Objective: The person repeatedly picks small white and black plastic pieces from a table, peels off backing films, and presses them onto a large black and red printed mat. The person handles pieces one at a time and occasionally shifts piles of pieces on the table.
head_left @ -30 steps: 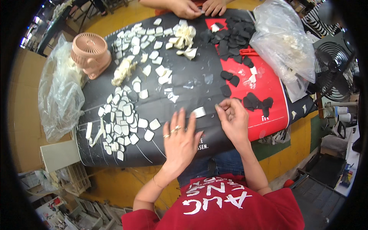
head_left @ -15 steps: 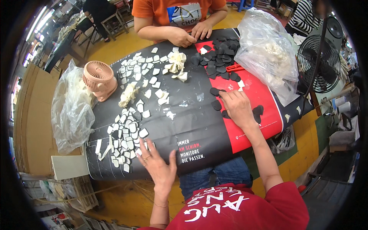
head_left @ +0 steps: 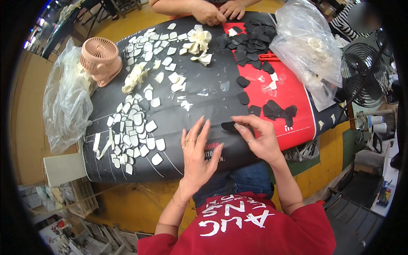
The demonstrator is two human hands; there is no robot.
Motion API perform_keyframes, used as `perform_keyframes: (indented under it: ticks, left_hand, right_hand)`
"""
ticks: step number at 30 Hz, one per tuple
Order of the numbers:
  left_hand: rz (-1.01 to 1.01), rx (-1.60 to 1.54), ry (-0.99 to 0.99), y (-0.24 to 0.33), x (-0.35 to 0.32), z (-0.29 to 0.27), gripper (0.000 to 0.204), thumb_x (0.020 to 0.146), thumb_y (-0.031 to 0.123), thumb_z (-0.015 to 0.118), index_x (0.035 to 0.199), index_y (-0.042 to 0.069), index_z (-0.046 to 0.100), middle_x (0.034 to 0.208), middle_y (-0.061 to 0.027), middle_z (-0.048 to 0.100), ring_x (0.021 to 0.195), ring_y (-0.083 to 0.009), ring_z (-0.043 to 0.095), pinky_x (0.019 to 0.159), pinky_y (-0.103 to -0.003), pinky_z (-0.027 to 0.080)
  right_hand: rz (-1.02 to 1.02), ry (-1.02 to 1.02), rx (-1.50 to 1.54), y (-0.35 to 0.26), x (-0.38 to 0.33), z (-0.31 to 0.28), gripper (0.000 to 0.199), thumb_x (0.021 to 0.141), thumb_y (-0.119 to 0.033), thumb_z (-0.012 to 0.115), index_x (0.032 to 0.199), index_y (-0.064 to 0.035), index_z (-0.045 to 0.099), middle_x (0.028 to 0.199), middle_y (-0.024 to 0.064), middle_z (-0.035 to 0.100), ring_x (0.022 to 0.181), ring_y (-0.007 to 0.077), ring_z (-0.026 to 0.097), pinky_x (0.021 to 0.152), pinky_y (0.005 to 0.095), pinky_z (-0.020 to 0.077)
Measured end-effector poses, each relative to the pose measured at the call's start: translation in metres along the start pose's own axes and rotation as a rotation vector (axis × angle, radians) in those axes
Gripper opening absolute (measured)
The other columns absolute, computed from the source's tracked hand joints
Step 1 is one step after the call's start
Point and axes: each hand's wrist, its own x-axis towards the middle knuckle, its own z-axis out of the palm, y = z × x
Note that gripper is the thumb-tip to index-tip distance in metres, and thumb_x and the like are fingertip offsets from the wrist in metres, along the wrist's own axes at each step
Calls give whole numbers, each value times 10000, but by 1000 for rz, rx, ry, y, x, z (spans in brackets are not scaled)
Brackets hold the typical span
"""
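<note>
My right hand (head_left: 262, 138) pinches a small black rounded patch (head_left: 228, 126) between thumb and fingers, just above the near middle of the table mat (head_left: 170, 127). To its left my left hand (head_left: 198, 151) is open, fingers spread and holding nothing. Many white rounded patches with dark edges (head_left: 157, 159) lie scattered left of it. Loose black patches (head_left: 243, 98) rest on the mat's red part beyond my right hand. Farther back is a heap of black patches (head_left: 255, 40). Cream-coloured bunches of strips (head_left: 135, 78) lie among the white patches.
A pink desk fan (head_left: 100, 59) and a clear plastic bag (head_left: 66, 110) stand at the left edge. Another plastic bag (head_left: 306, 51) lies far right, near a red-handled tool (head_left: 268, 57) and a black fan (head_left: 363, 74). A co-worker's hands (head_left: 219, 12) are at the far edge.
My right hand has come off the red part, leftward and nearer, with a black patch in its fingers. My left hand has moved right, away from the white patches. The head view has shifted.
</note>
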Motion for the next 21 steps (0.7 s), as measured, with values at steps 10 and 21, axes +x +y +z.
perform_keyframes:
  ticks: [10,21]
  left_hand:
    - [123,284,-202,-10,6,7,444,914,314,676,1319,140,622,1484,-147,460,1380,-325,418,1169,-549,209]
    - [66,82,-142,-8,14,-8,495,868,262,736,1321,104,616,1431,-150,517,1343,-325,469,1161,-545,246]
  right_hand:
    - [-284,-72,-530,10,1,-4,281,761,8,659,1025,-70,715,1250,73,650,1131,295,589,935,422,480]
    - [-294,-69,-668,11,6,14,320,774,-55,707,1089,-104,735,1266,90,617,1166,318,543,967,439,444]
